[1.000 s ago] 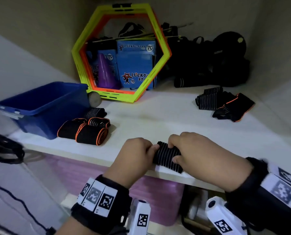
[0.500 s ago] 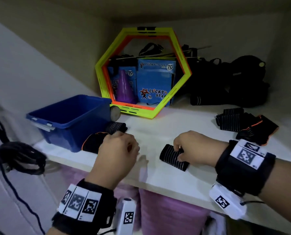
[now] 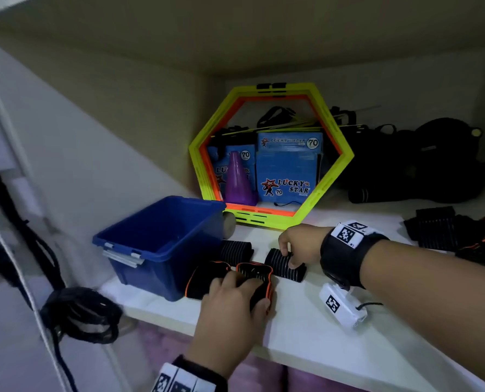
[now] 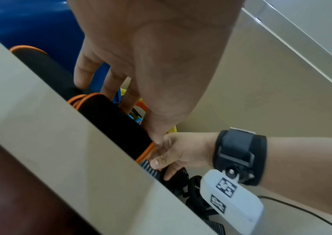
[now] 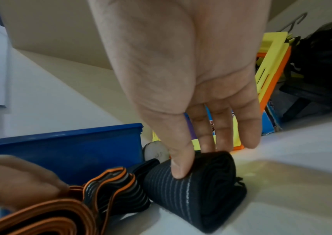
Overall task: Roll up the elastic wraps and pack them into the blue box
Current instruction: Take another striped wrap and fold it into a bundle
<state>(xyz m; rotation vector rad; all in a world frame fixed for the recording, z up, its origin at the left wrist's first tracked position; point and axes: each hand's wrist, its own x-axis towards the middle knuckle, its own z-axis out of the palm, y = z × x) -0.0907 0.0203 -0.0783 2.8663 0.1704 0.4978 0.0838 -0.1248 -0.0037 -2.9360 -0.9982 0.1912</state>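
Softly sprung and light, I'd guess, the striped roll sits on the shelf beside the blue box, pinched across its middle by the right hand, while the left hand grips an orange-edged roll, best squeezed so neither unwinds.

bare left hand and bare right hand, each above a wide black fabric wristband carrying white square-coded marker tags; below the right wrist, a white box-shaped camera unit trailing a thin black cable.
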